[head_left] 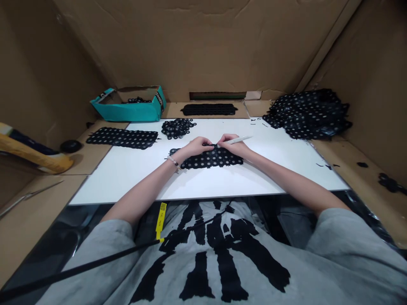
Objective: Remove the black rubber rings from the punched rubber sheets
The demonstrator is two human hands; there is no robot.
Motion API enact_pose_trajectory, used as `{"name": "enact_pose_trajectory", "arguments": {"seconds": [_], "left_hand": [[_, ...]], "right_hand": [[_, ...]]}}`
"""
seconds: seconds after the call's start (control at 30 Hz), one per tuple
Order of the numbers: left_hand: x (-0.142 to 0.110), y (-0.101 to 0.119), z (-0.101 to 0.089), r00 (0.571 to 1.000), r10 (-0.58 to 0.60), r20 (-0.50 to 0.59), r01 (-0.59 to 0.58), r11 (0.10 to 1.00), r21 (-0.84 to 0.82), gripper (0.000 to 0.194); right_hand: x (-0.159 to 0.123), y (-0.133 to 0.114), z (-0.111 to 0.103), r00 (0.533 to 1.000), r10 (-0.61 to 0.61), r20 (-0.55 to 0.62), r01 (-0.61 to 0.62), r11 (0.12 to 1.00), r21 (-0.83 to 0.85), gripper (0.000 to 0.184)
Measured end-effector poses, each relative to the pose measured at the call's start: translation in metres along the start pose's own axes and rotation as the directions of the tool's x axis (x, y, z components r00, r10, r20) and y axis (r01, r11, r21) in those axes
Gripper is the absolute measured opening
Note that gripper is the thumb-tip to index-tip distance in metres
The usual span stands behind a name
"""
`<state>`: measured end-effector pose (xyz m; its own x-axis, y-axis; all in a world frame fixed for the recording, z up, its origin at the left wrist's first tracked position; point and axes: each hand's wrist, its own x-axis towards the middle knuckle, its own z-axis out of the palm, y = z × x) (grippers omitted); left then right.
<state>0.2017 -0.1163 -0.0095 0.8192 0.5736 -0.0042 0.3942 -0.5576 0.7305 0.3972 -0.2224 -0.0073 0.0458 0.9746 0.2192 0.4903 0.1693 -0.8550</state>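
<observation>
A black sheet dotted with pale round holes [212, 159] lies on the white board in front of me. My left hand [199, 146], wearing a beaded bracelet at the wrist, has its fingers pinched at the sheet's far edge. Just to its right, my right hand [233, 145] is closed around a slim white pen-like tool [242, 139], whose back end points up to the right. The tool's tip is too small to make out between the hands. Beyond my left hand rests a loose heap of small black rings [177, 128].
A similar sheet [123, 137] lies at left, a dark stack [209, 109] at the back and a big pile of sheets [308, 113] at right. A teal box [129, 111] holds more rings. Tweezers [30, 195] lie far left. Cardboard walls surround the white board [127, 176].
</observation>
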Motion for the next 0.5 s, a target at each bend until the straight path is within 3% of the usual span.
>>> {"name": "enact_pose_trajectory", "arguments": {"seconds": [0.5], "left_hand": [[-0.0029, 0.005, -0.0009, 0.998, -0.041, 0.039, 0.045, 0.993, -0.105, 0.043]], "right_hand": [[-0.0014, -0.0005, 0.0015, 0.999, 0.021, -0.038, -0.02, 1.0, 0.014, 0.015]]}}
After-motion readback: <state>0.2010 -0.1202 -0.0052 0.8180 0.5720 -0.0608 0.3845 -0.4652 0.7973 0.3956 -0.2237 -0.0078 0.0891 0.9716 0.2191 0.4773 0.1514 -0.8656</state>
